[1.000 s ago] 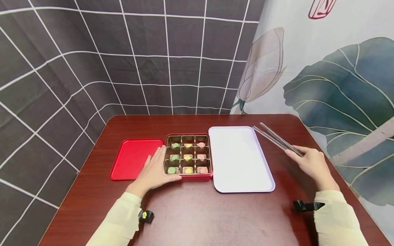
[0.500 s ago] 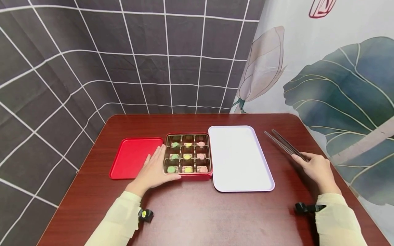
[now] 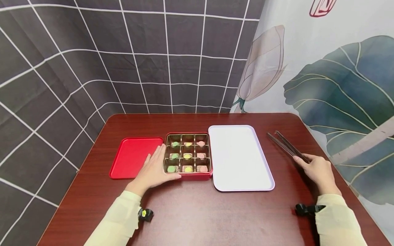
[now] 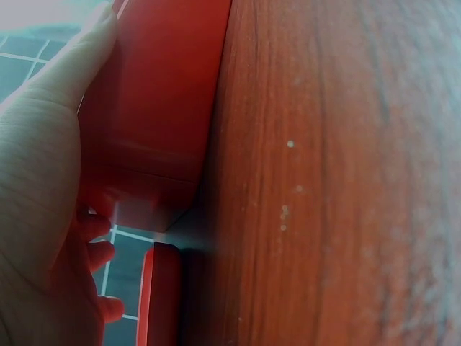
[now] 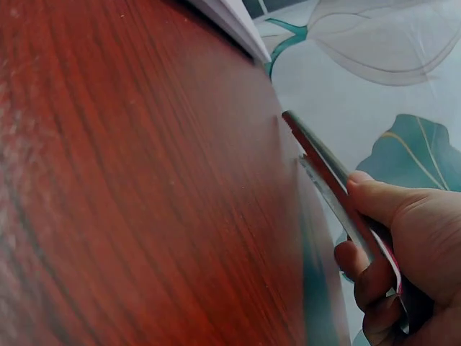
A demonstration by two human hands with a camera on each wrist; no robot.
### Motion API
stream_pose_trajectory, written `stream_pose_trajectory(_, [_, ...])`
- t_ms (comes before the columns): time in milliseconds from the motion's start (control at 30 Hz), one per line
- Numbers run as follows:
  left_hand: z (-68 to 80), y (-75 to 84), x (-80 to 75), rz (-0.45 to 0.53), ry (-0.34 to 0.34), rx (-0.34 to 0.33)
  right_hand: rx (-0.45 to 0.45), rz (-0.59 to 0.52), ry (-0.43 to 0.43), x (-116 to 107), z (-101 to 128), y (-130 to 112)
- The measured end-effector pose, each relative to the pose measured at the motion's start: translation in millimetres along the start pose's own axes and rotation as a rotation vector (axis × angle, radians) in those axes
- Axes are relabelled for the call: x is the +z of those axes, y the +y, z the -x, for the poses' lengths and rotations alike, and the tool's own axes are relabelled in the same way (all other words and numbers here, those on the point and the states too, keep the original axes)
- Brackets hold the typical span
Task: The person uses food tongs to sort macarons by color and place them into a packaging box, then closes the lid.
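In the head view a red box (image 3: 197, 177) holds a gold divided insert with small green, yellow and pink sweets (image 3: 188, 169), one in each compartment. My left hand (image 3: 151, 172) rests on its left front corner, thumb along the front edge and extended fingers along the left side. The left wrist view has the thumb against the red box wall (image 4: 158, 94). At the right, metal tongs (image 3: 290, 145) are gripped by my right hand (image 3: 318, 172). Their tips stand slightly apart with nothing between them, pointing away from me. A white tray (image 3: 241, 157) lies between box and tongs.
A red lid (image 3: 132, 159) lies flat left of the box, partly behind my left hand. The brown wooden table (image 3: 221, 215) is backed by a dark grid-patterned cloth (image 3: 147, 68) and a pale floral curtain (image 3: 332, 99).
My right hand has moved slightly right and back toward me, drawing the tongs away from the tray's far corner. The left hand and the box have stayed in place.
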State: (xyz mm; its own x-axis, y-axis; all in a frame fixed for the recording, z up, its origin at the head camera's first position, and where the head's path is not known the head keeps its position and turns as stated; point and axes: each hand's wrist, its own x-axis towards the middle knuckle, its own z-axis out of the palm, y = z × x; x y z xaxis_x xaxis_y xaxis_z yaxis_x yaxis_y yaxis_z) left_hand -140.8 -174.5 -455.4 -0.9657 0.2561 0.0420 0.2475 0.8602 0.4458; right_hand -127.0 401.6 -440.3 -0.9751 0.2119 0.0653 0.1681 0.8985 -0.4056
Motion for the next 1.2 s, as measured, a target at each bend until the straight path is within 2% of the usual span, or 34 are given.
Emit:
stream_pose_trajectory(367, [1.0,3.1,-2.8,0.01,0.003,0.005,0.063,0.07,-0.014,2,2,-1])
stream_pose_trajectory(833, [-1.0,1.1,-1.7,0.0,0.007,0.002,0.013,0.055,-0.006,10,3,-1])
stream_pose_trajectory(1200, [0.5,0.8,-1.6,-0.002,0.0,0.004,0.014,0.046,-0.014,12,2,0])
